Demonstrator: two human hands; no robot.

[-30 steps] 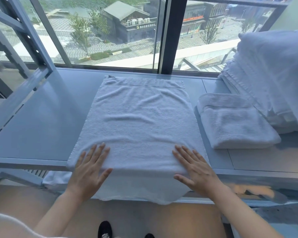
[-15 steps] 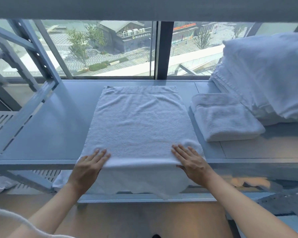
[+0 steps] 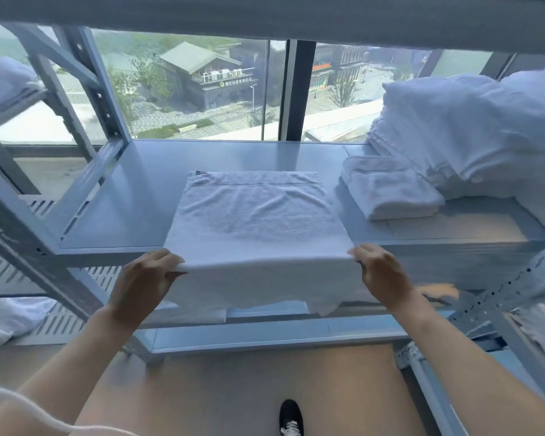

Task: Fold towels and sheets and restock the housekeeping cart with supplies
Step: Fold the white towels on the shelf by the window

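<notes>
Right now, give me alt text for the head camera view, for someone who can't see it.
Two hands, left and right, grip the near fold of a white towel spread on a grey shelf. A folded towel and a taller stack sit to its right, before a window.

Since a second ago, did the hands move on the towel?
Yes. Left hand and right hand slid outward, gripping the towel at the shelf edge.
</notes>
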